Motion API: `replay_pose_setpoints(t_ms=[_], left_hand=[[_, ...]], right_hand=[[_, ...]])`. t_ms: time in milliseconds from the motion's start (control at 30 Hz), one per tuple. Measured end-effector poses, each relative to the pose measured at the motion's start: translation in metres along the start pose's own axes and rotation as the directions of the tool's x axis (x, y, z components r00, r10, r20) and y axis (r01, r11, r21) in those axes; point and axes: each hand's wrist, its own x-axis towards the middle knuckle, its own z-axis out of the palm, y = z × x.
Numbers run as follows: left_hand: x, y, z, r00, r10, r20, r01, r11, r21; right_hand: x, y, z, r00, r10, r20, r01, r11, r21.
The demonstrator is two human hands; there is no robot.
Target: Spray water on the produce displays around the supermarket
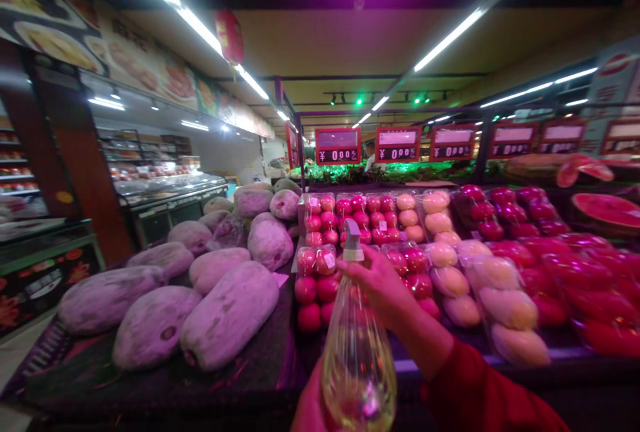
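My right hand (pixel 375 282) grips a clear plastic spray bottle (pixel 358 365) around its neck, below the white trigger head. The bottle holds pale yellow liquid and hangs over the display's front edge. Part of my left hand (pixel 309 405) shows at the bottom edge beside the bottle, and its fingers are hidden. Just past my right hand lie plastic-wrapped packs of red apples (pixel 315 289). Wrapped pale yellow fruit (pixel 507 309) sits to the right, and large oblong gourds (pixel 230 312) are heaped to the left.
A dark display table (pixel 150 392) holds the gourds. Cut watermelon (pixel 605 212) lies at the far right. Red price signs (pixel 339 146) stand along the back, before green vegetables (pixel 390 173). A person (pixel 370 155) stands beyond them. A refrigerated case (pixel 170 195) runs along the left.
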Motion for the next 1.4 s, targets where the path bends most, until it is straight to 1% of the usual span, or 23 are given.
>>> replay_pose_setpoints(t_ms=[100, 200, 300, 433, 500, 600, 633, 667, 767, 833, 933, 1067, 1233, 1333, 1400], left_hand=[[0.004, -0.009, 0.017, 0.997, 0.065, 0.041, -0.063, 0.997, -0.049], [0.006, -0.012, 0.037, 0.993, 0.077, 0.091, -0.069, 0.993, -0.092], [0.008, -0.010, 0.056, 0.983, 0.076, 0.168, -0.066, 0.996, -0.067], [0.011, -0.008, 0.076, 0.976, 0.062, 0.211, -0.061, 0.998, -0.009], [0.013, -0.012, 0.083, 0.981, 0.031, 0.193, -0.035, 0.999, 0.017], [0.018, -0.022, 0.093, 0.994, -0.011, 0.112, -0.002, 0.993, 0.115], [0.020, -0.025, 0.096, 0.994, -0.020, 0.109, 0.005, 0.991, 0.133], [0.022, -0.029, 0.099, 0.991, -0.020, 0.131, 0.002, 0.991, 0.134], [0.030, -0.038, 0.108, 0.966, 0.044, 0.253, -0.066, 0.995, 0.078], [0.036, -0.041, 0.115, 0.952, 0.075, 0.297, -0.096, 0.994, 0.056], [0.042, -0.042, 0.125, 0.940, 0.044, 0.338, -0.072, 0.995, 0.071], [0.049, -0.043, 0.140, 0.901, 0.013, 0.434, -0.061, 0.993, 0.098], [0.060, -0.045, 0.162, 0.865, 0.006, 0.502, -0.013, 1.000, 0.010], [0.065, -0.046, 0.174, 0.840, 0.011, 0.542, 0.029, 0.997, -0.065], [0.067, -0.048, 0.182, 0.823, -0.005, 0.569, 0.063, 0.995, -0.083]], right_hand=[[-0.001, -0.003, -0.020, 0.999, -0.037, 0.003, 0.037, 0.999, 0.000], [-0.006, -0.008, -0.038, 0.998, -0.064, 0.013, 0.064, 0.998, 0.002], [-0.014, -0.016, -0.056, 0.997, -0.078, -0.008, 0.078, 0.997, 0.001], [-0.020, -0.019, -0.079, 0.994, -0.075, -0.076, 0.075, 0.997, -0.003], [-0.022, -0.017, -0.091, 0.993, -0.068, -0.094, 0.068, 0.998, -0.001], [-0.025, -0.015, -0.108, 0.992, -0.066, -0.108, 0.066, 0.998, -0.003], [-0.027, -0.015, -0.113, 0.992, -0.067, -0.110, 0.067, 0.998, -0.007], [-0.029, -0.016, -0.118, 0.991, -0.070, -0.114, 0.070, 0.998, -0.011], [-0.035, -0.018, -0.133, 0.987, -0.084, -0.138, 0.080, 0.996, -0.030], [-0.038, -0.019, -0.145, 0.981, -0.094, -0.168, 0.088, 0.995, -0.044], [-0.042, -0.018, -0.163, 0.974, -0.103, -0.201, 0.091, 0.993, -0.068], [-0.047, -0.018, -0.187, 0.968, -0.108, -0.228, 0.086, 0.991, -0.106], [-0.052, -0.017, -0.213, 0.954, -0.119, -0.274, 0.089, 0.989, -0.119], [-0.056, -0.018, -0.227, 0.938, -0.129, -0.320, 0.076, 0.982, -0.175], [-0.059, -0.019, -0.234, 0.925, -0.129, -0.358, 0.069, 0.982, -0.174]])
